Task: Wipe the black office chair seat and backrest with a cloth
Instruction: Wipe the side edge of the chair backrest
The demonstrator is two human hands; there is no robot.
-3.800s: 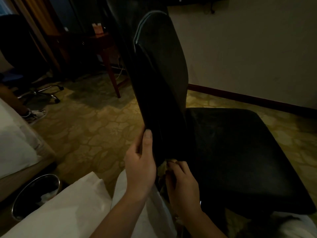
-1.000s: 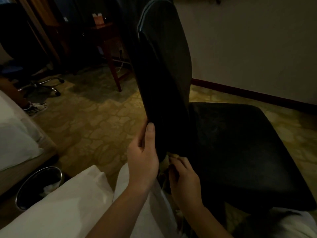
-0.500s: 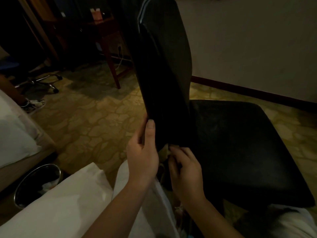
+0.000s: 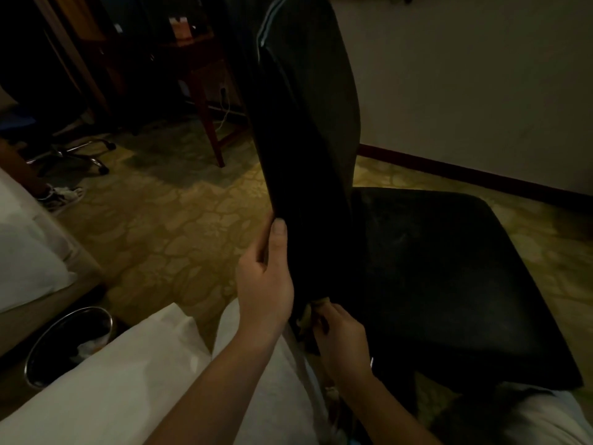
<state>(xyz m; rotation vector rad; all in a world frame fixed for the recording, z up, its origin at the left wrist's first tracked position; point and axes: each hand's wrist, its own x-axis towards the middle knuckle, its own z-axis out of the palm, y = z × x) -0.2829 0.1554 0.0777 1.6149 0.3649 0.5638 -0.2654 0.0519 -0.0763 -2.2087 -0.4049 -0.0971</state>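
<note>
The black office chair stands in front of me, seen from its side. Its tall backrest point(image 4: 305, 123) rises in the middle and its wide seat point(image 4: 442, 277) spreads to the right. My left hand point(image 4: 266, 284) grips the near edge of the backrest low down, thumb lying along the edge. My right hand point(image 4: 340, 338) holds a pale cloth point(image 4: 313, 311) pressed into the gap where the backrest meets the seat. Most of the cloth is hidden by my fingers.
A round metal bin point(image 4: 69, 345) stands at lower left by a white bed point(image 4: 29, 252). A wooden desk point(image 4: 192, 49) and another office chair's wheeled base point(image 4: 77, 154) are at the back left. Patterned carpet point(image 4: 167, 239) lies between. A wall with dark skirting point(image 4: 465, 175) runs behind the seat.
My right hand with the cloth has shifted slightly up and down at the base of the backrest. The left hand keeps the same grip; the view has moved a little closer.
</note>
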